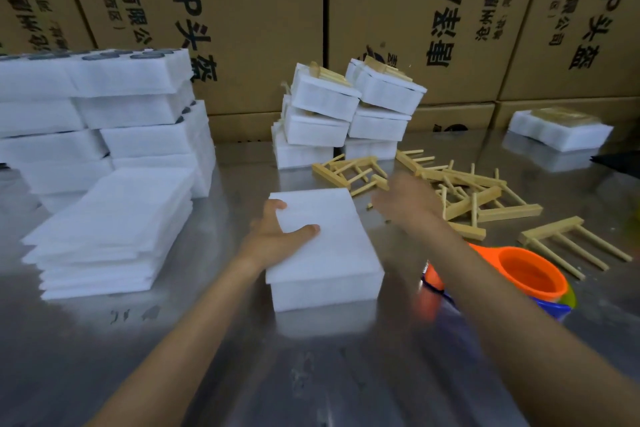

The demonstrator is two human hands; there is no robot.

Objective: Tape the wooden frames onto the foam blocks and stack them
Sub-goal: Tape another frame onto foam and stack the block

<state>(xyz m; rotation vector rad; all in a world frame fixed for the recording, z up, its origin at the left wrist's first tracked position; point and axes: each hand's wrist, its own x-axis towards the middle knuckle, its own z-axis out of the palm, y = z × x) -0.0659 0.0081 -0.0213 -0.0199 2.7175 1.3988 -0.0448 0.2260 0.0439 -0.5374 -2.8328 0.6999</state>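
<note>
A shiny metal table [194,357] fills the near view, backed by a wall of printed cardboard boxes [242,11]. Nearest on it, at centre, lies a white foam block [329,253] with a thin foam sheet on top. The left hand [277,236] grips its left edge, thumb pressed on the top face and fingers curled round the far corner. Just right of the block, an orange tape dispenser [530,274] sits partly under the right forearm. The right hand [405,201] hovers beyond the block's far right corner, over the near edge of a loose heap of wooden frames [464,191]; it is motion-blurred, so whether it is spread or pinched I cannot tell, nor whether it touches a frame. One more wooden frame [568,243] lies apart to the right. To the left stands a low stack of thin foam sheets [104,236], and behind it a taller pile of plain foam blocks [97,115]. Farther back, against the boxes, finished foam blocks with frames taped on top form two leaning stacks [346,115]. A single finished block [557,132] rests far right.
</note>
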